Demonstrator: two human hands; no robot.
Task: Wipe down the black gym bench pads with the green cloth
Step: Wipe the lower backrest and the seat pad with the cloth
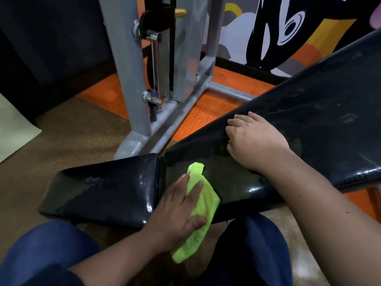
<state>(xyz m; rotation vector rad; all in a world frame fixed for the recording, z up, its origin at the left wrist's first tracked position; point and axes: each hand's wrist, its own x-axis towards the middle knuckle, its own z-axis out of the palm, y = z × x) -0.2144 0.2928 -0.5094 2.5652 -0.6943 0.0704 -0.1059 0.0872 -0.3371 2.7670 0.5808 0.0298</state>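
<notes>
Green cloth [203, 203]: pressed flat under straight fingers of left hand [177, 211] on bench [309, 120] back pad, near seat pad [103, 193]. Right hand [255, 139]: curled over pad's far edge, probably for bracing.

Green cloth [201, 205] on black back pad [309, 112]; seat pad [99, 193] adjoining.
</notes>
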